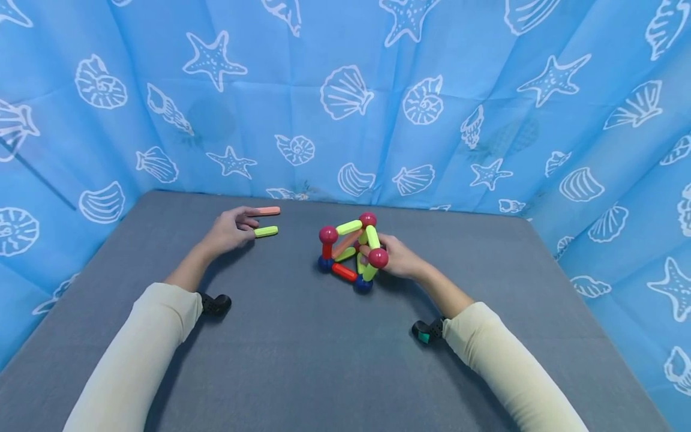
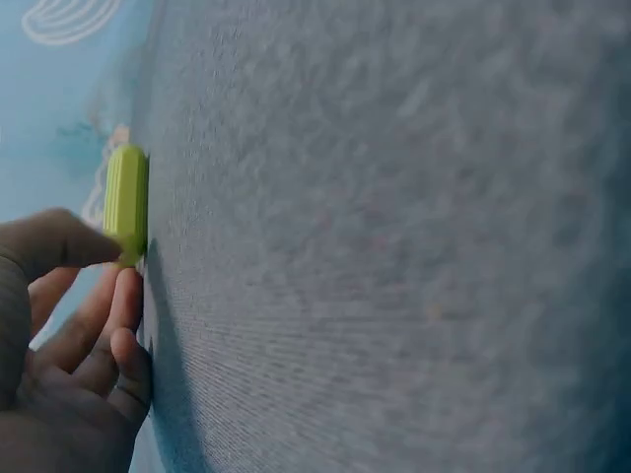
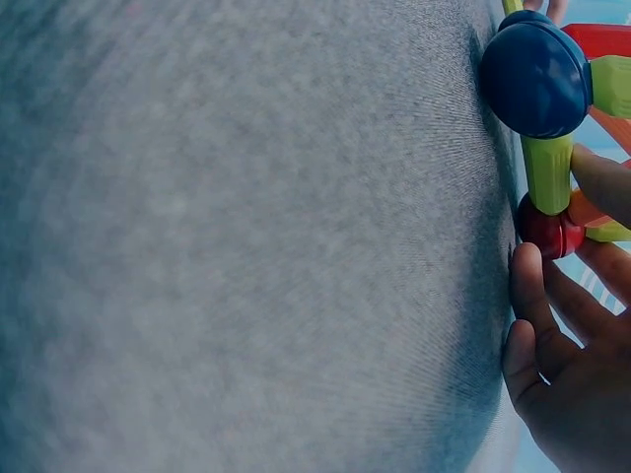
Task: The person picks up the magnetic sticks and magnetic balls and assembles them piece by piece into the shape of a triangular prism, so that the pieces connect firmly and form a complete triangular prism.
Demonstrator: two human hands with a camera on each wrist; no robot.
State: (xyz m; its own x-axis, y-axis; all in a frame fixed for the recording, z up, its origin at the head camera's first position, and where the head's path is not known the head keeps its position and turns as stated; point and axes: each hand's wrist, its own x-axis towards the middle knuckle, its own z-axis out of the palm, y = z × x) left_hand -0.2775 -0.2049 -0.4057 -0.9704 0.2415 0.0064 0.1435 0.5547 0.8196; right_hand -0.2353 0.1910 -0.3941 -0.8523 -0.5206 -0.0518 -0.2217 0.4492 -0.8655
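My right hand (image 1: pixel 399 255) grips the right side of a ball-and-stick toy structure (image 1: pixel 344 272) standing on the table, its thumb reaching in among the sticks. Crimson balls top the structure, and blue balls (image 3: pixel 535 77) sit at its base, joined by red, orange and yellow-green sticks. To the left, my left hand (image 1: pixel 229 231) is low over the table with its fingers loosely bent. Its thumb touches the near end of a loose yellow-green stick (image 2: pixel 126 197). Just beyond lies an orange stick (image 1: pixel 268 210), close to the index finger; whether they touch is unclear.
The grey table (image 1: pixel 281 360) runs back to a blue curtain (image 1: pixel 302 108) printed with white shells and starfish. The curtain also borders both sides. A black wrist device (image 1: pixel 216 305) is by the left cuff, another (image 1: pixel 426 332) by the right.
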